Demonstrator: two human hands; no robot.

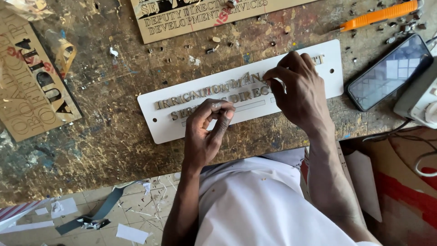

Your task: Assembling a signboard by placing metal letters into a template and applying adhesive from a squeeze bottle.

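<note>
You're mid-lettering: right hand (pixel 296 89) pinches closed, pressing a metallic letter onto the long white rectangular sign plate (pixel 182 125) on the workbench; left hand (pixel 209 125) pinches a small piece. Next probably needs careful alignment.

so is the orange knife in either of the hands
No, the orange knife lies on the bench at top right, apart from both hands, which are at the white sign.
</note>
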